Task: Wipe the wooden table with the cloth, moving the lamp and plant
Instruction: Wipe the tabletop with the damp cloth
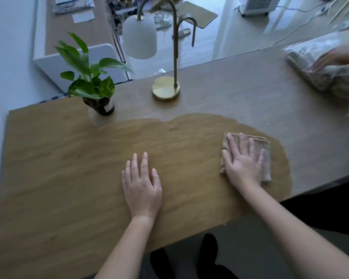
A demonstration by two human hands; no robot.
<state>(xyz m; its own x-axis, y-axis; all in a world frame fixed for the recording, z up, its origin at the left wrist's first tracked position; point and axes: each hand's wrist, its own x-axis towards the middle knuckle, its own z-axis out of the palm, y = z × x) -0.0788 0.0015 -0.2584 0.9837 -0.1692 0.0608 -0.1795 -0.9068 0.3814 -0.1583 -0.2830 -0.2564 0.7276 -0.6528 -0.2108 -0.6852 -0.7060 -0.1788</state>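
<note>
L hand [142, 188] lies flat, palm down, on the bare tabletop [58, 168] near the front edge, approx mid-width. Fingers are straight and slightly apart, grasping nothing.

R hand [243, 164] is also flat, fingers spread, pressing down on the cloth [267, 166] w/ no curl round it. The cloth is beige, folded to a rough square, and sits on the tabletop to the R of the L hand, well apart from it. Its far edge and R side stick out past the fingers; the rest is hidden under the palm.

The tabletop shows 2 tones: a darker, warmer patch covers the near and L part, incl. under both hands, and a paler band runs along the far side and R end. The border is wavy and curves round just beyond the cloth.

The plant [89, 77], green leaves in a small dark pot [101, 106], stands upright at the far L, on the paler band near the border. The lamp [165, 88] stands to its R, near the far edge, on a round brass base w/ a thin curved stem. Its white shade [139, 35] hangs over the far edge, between plant and stem. Plant and lamp are apart, not touching.

Far R end: another person's hand [343, 55], blurred, rests on a plastic-wrapped bundle [330, 81].

Beyond the tabletop at L is a white cabinet [48, 61]. Below the front edge are feet in dark socks [208, 256].
</note>
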